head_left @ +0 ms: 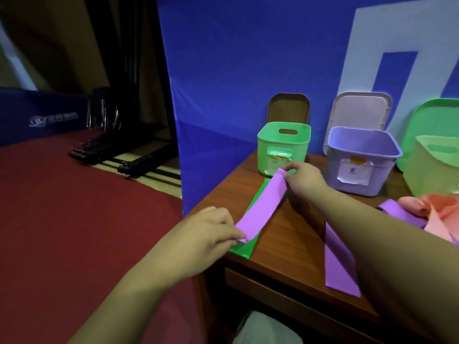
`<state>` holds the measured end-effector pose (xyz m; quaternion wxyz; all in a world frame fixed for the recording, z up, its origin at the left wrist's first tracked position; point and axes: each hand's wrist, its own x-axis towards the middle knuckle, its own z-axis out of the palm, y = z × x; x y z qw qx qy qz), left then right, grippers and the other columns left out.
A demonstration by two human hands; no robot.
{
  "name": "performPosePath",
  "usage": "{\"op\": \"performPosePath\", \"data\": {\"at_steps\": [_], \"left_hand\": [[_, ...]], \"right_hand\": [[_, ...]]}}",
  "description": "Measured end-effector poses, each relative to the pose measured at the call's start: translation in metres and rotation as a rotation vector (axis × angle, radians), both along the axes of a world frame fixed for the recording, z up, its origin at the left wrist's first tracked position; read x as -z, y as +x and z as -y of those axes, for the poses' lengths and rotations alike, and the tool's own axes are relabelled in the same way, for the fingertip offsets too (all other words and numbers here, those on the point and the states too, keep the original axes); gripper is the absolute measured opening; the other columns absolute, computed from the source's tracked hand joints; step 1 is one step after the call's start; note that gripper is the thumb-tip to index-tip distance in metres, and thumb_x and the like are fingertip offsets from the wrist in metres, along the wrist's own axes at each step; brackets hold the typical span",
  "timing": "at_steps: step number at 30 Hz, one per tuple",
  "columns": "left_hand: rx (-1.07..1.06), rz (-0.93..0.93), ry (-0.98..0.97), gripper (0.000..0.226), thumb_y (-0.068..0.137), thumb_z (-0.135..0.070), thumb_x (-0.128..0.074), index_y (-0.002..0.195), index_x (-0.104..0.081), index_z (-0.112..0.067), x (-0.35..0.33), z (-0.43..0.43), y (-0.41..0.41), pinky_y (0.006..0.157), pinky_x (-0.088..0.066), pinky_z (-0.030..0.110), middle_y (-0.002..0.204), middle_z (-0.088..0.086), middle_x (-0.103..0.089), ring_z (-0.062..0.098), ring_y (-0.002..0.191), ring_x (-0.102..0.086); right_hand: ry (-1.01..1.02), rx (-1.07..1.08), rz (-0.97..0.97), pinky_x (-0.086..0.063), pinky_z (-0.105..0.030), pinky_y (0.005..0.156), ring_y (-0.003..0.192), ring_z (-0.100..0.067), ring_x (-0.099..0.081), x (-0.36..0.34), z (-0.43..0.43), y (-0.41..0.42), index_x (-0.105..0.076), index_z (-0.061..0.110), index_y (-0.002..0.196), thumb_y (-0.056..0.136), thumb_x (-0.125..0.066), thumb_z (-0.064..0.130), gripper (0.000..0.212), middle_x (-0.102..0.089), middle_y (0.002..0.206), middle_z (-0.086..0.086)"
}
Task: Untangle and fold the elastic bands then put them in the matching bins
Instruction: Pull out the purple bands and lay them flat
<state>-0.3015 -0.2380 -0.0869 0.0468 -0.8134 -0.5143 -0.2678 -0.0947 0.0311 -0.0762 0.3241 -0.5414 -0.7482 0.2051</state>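
My left hand point(213, 229) pinches near end of flat purple stretchy band point(260, 207), right hand point(304, 177) pinches far end, over left edge of brown wooden table point(293, 234). If pinch slips, band may snap back and knock flat green band point(244, 252) underneath off edge.

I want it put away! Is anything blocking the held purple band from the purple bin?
Nothing visible. The left hand and right hand pinch the purple band; the purple bin stands open beside it, bare table between.

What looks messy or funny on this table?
A loose purple band lies slanted near the front edge of the table. At the far right, pink and purple bands sit in a tangled heap. The paper label on the purple bin looks crumpled.
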Motion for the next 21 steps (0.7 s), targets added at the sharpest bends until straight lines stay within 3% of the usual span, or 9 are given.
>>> {"op": "performPosePath", "data": {"at_steps": [10,12,16,21], "left_hand": [[-0.031,0.029,-0.072,0.032,0.103,-0.042,-0.056,0.125,-0.078,-0.035,0.013,0.002,0.006,0.081,-0.035,0.01,0.103,-0.018,-0.054,0.003,0.098,-0.053],[-0.023,0.049,-0.075,0.031,0.103,-0.041,-0.057,0.125,-0.077,-0.035,0.011,0.002,0.008,0.081,-0.04,0.013,0.103,-0.018,-0.054,0.003,0.1,-0.054],[0.018,0.073,-0.075,0.025,0.103,-0.034,-0.066,0.125,-0.077,-0.033,0.008,-0.006,0.022,0.083,-0.054,0.033,0.104,-0.017,-0.055,0.007,0.103,-0.057],[0.126,0.054,-0.066,0.027,0.103,-0.036,-0.064,0.126,-0.077,-0.03,0.005,-0.018,0.065,0.083,-0.053,0.035,0.105,-0.014,-0.058,0.008,0.103,-0.058]], "right_hand": [[-0.018,-0.039,0.079,-0.042,-0.027,0.088,0.126,-0.032,-0.062,0.01,-0.014,-0.035,-0.073,0.018,0.131,0.105,-0.055,0.016,0.031,-0.068,0.139,-0.013],[-0.005,-0.034,0.087,-0.043,-0.027,0.086,0.123,-0.032,-0.063,0.011,-0.016,-0.031,-0.073,0.019,0.13,0.106,-0.056,0.017,0.03,-0.068,0.138,-0.012],[0.025,-0.014,0.113,-0.044,-0.027,0.086,0.12,-0.031,-0.065,0.005,-0.019,-0.01,-0.076,0.019,0.126,0.105,-0.059,0.019,0.027,-0.072,0.133,-0.011],[0.076,0.0,0.209,-0.049,-0.032,0.094,0.116,-0.028,-0.067,-0.006,-0.02,0.033,-0.08,0.018,0.119,0.102,-0.062,0.019,0.025,-0.076,0.128,-0.006]]}}
